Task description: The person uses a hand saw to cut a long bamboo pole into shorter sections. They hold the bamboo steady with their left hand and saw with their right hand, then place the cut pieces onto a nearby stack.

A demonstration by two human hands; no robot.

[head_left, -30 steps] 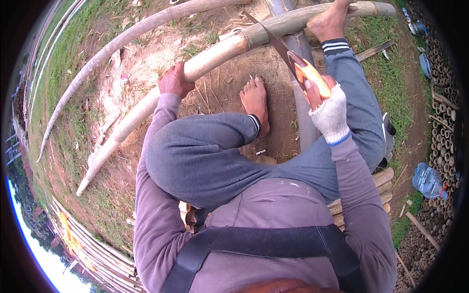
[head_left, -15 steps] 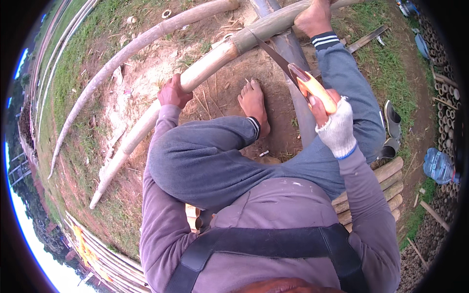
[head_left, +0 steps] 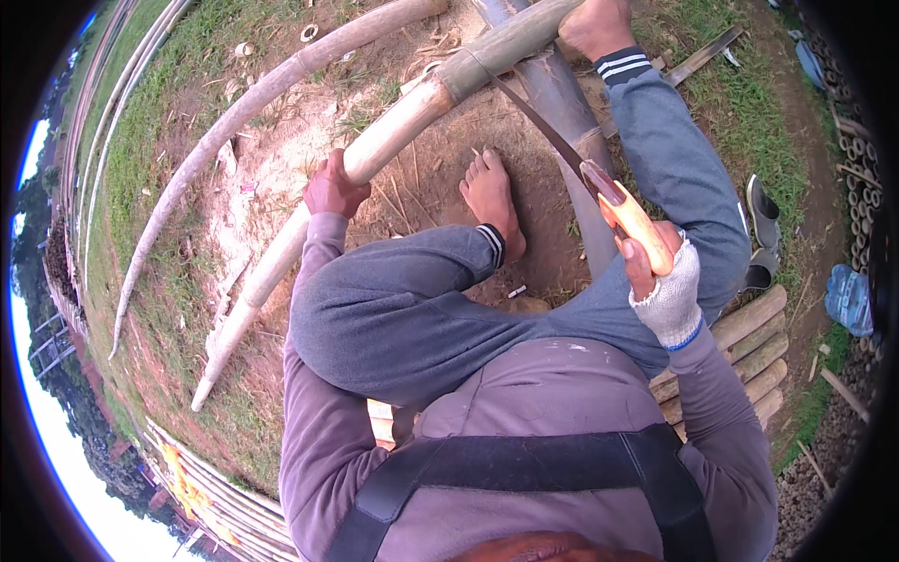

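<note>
My right hand (head_left: 663, 281), in a white fingerless glove, grips the orange-and-brown handle of a hand saw (head_left: 548, 133). The blade's far part lies against a thick bamboo pole (head_left: 403, 128), just beyond a pale stripped stretch. Bare, my left hand (head_left: 334, 185) is wrapped round the same pole, nearer its lower left end. The pole rests across a grey log (head_left: 565, 105). My raised foot (head_left: 596, 28) presses on the pole's far part; the other foot (head_left: 491, 192) stands on the dirt under it.
A second curved pole (head_left: 229, 122) lies to the left on grass. Under me is a seat of bamboo lengths (head_left: 749, 348). At the right are dark shoes (head_left: 763, 225), a blue-tinted plastic bottle (head_left: 848, 300) and stacked cut bamboo (head_left: 857, 206). More poles (head_left: 234, 510) lie lower left.
My right hand has drawn the saw back toward me and to the right, with the blade still at the pole. My left hand keeps its hold. The view has shifted slightly.
</note>
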